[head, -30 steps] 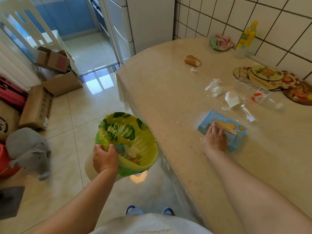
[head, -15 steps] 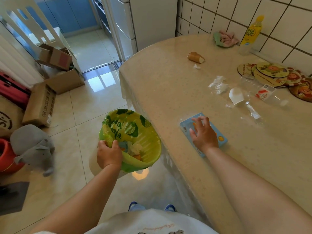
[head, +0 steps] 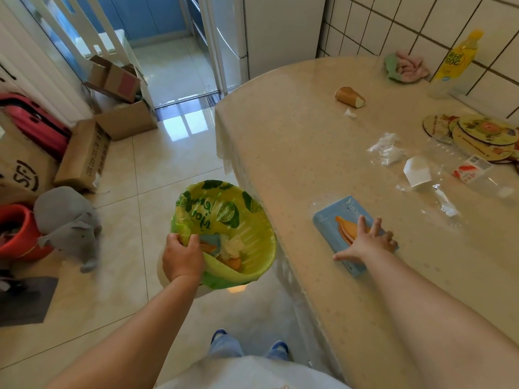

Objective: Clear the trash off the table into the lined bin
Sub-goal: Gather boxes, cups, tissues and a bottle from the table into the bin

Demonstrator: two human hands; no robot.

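Observation:
A bin with a green lemon-print liner point(head: 252, 214) hangs beside the table edge, with my left hand point(head: 182, 256) shut on its near rim. Inside lie wrappers and tissue. My right hand point(head: 365, 242) lies flat, fingers spread, on a blue biscuit box point(head: 334, 220) near the table's point(head: 295, 153) left edge. Further back on the table are a tipped paper cup point(head: 349, 97), a small scrap point(head: 350, 113), crumpled tissue point(head: 387, 148), a white paper piece point(head: 417, 171), a clear bottle with a red label point(head: 471, 169) and a clear wrapper point(head: 446, 203).
Round picture coasters point(head: 483, 133), a yellow drink bottle point(head: 457, 60) and a pink-green cloth point(head: 404, 67) sit by the tiled wall. A fridge point(head: 280, 32) stands behind the table. Cardboard boxes point(head: 84, 155), a grey elephant toy point(head: 67, 220) and a red bucket point(head: 14, 231) crowd the floor at left.
The blue box has slid across the table toward its left edge under my right hand, whose fingers are now spread flat. My left hand keeps its hold on the bin.

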